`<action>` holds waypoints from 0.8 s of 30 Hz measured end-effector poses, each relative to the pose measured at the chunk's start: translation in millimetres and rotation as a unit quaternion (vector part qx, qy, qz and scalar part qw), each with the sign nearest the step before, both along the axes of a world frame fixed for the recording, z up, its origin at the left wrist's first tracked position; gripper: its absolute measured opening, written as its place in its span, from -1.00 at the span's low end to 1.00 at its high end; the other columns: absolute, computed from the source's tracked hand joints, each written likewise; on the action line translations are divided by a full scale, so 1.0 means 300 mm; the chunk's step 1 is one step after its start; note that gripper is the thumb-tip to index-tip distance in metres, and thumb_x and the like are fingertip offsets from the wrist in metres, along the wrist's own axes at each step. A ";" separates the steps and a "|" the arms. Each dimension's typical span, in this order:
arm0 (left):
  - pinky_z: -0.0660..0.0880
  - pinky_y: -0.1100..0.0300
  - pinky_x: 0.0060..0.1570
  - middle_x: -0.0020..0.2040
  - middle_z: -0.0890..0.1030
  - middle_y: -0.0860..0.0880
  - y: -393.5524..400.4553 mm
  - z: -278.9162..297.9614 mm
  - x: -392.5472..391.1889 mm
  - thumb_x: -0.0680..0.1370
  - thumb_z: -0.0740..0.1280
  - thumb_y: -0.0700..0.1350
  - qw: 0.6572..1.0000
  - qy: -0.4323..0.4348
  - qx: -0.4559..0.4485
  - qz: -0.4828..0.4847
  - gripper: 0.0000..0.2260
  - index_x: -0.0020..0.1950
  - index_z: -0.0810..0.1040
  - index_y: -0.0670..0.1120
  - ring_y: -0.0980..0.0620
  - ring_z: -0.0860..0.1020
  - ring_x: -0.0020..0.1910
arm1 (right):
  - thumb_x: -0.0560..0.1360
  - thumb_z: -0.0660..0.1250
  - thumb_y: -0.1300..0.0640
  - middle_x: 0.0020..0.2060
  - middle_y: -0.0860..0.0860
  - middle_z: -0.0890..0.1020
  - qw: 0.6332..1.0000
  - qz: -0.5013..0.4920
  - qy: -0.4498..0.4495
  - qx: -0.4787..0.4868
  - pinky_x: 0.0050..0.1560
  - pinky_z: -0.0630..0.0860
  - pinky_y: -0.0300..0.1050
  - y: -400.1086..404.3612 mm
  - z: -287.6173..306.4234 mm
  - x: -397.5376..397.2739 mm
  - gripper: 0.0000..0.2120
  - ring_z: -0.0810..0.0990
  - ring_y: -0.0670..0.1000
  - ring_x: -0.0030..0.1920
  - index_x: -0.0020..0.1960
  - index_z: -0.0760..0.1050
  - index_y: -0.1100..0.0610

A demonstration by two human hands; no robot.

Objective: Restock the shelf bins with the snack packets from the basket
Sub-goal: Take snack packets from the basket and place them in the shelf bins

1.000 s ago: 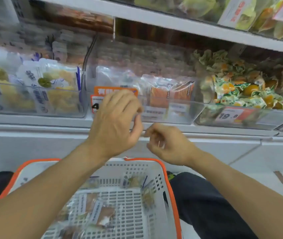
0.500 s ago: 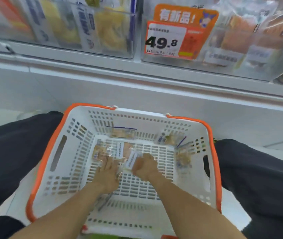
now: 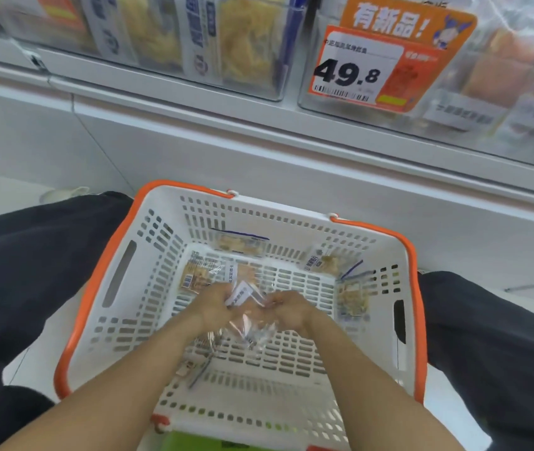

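Observation:
A white basket with an orange rim [image 3: 410,252] sits between my knees. Both hands are down inside it. My left hand [image 3: 212,307] and my right hand [image 3: 288,309] each grip clear snack packets [image 3: 243,296] bunched together between them, lifted slightly off the basket floor. Several more clear packets lie loose in the basket: one at the left [image 3: 197,278], one against the far wall [image 3: 239,244], two at the right [image 3: 324,262] [image 3: 352,299]. Above, the clear shelf bin [image 3: 493,102] holding orange-brown packets carries a 49.8 price tag [image 3: 370,70].
A second clear bin [image 3: 194,43] with yellow snack bags stands left of it on the white shelf ledge [image 3: 259,125]. My dark trouser legs [image 3: 21,255] flank the basket on both sides. A green object [image 3: 194,442] shows at the bottom edge.
My hands dropped from the shelf edge into the basket. Since half a second ago they closed round packets and drew them together, slightly up and toward me.

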State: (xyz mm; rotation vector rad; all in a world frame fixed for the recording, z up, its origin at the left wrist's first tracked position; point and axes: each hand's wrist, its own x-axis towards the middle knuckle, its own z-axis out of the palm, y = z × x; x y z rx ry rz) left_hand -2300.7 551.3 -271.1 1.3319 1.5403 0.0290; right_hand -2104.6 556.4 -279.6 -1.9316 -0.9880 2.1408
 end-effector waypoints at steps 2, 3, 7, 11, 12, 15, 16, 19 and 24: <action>0.58 0.23 -0.14 -0.14 0.66 -0.02 0.033 0.028 -0.020 0.53 0.47 -0.06 0.993 -0.073 -0.026 0.091 -0.89 -0.10 0.58 -0.05 0.06 0.63 -0.19 | 0.39 0.59 0.20 -0.12 0.07 0.71 0.996 -0.072 0.049 0.024 -0.27 0.58 -0.17 0.051 0.073 0.019 -0.71 0.68 -0.02 -0.19 0.04 0.60 0.25; 0.63 0.06 -0.02 -0.12 0.70 -0.03 0.048 0.041 -0.032 0.52 0.49 -0.06 0.983 -0.113 -0.035 0.139 -0.89 -0.02 0.61 -0.03 -0.01 0.67 -0.13 | 0.38 0.59 0.13 -0.06 0.05 0.71 0.990 -0.105 0.084 0.030 -0.16 0.62 -0.12 0.078 0.105 0.028 -0.63 0.68 0.01 -0.08 0.10 0.61 0.25; 0.61 -0.07 0.06 -0.13 0.70 -0.14 0.100 0.090 -0.042 0.49 0.51 -0.08 0.945 -0.181 0.007 0.273 -0.80 -0.04 0.58 -0.16 -0.18 0.67 -0.05 | 0.44 0.53 0.15 0.04 0.13 0.66 0.974 -0.142 0.158 0.083 0.20 0.55 0.10 0.137 0.220 0.040 -0.61 0.62 0.12 0.03 0.21 0.55 0.24; 0.61 0.11 -0.22 -0.12 0.58 -0.23 0.127 0.168 -0.003 0.48 0.53 -0.13 0.910 -0.235 0.053 0.337 -0.71 -0.06 0.50 -0.29 -0.18 0.69 -0.03 | 0.51 0.47 0.21 0.00 0.18 0.67 0.970 -0.102 0.144 0.170 0.16 0.60 0.25 0.172 0.352 0.027 -0.62 0.66 0.12 -0.02 0.25 0.50 0.36; 0.61 0.14 -0.24 -0.10 0.58 -0.23 0.128 0.189 0.001 0.48 0.52 -0.15 0.904 -0.250 0.065 0.341 -0.69 -0.02 0.52 -0.35 -0.11 0.70 -0.09 | 0.52 0.46 0.21 0.01 0.19 0.68 0.967 -0.087 0.137 0.194 0.03 0.66 0.15 0.180 0.392 0.028 -0.66 0.68 0.13 -0.02 0.23 0.52 0.34; 0.61 0.15 -0.26 -0.10 0.69 -0.22 0.132 0.267 0.026 0.49 0.49 -0.20 0.886 -0.306 0.083 0.338 -0.79 -0.03 0.61 -0.34 -0.04 0.70 -0.15 | 0.57 0.39 0.27 -0.01 0.18 0.66 0.959 -0.032 0.105 0.260 -0.27 0.63 -0.13 0.204 0.517 0.041 -0.80 0.69 0.08 -0.11 0.15 0.52 0.35; 0.63 0.13 -0.25 -0.16 0.69 -0.19 0.129 0.299 0.039 0.47 0.49 -0.19 0.885 -0.319 0.090 0.328 -0.88 -0.17 0.63 -0.23 -0.08 0.70 -0.13 | 0.58 0.37 0.30 -0.02 0.19 0.66 0.955 -0.018 0.097 0.278 -0.23 0.65 -0.08 0.210 0.555 0.047 -0.85 0.69 0.08 -0.11 0.12 0.52 0.34; 0.66 0.01 -0.13 -0.11 0.65 -0.25 0.124 0.357 0.057 0.39 0.51 -0.09 0.878 -0.353 0.093 0.308 -0.70 -0.19 0.52 -0.29 -0.18 0.70 -0.02 | 0.59 0.33 0.35 -0.09 0.21 0.71 0.948 -0.005 0.064 0.310 -0.09 0.67 0.18 0.220 0.626 0.070 -0.89 0.71 0.21 -0.09 0.11 0.55 0.30; 0.52 -0.21 0.22 -0.05 0.72 -0.13 0.125 0.471 0.061 0.45 0.53 0.03 0.900 -0.362 0.115 0.216 -0.79 0.04 0.72 0.01 -0.15 0.67 0.02 | 0.55 0.38 0.34 -0.14 0.34 0.68 0.946 -0.024 0.033 0.321 -0.02 0.62 0.36 0.205 0.702 0.104 -0.94 0.66 0.24 -0.15 0.00 0.60 0.25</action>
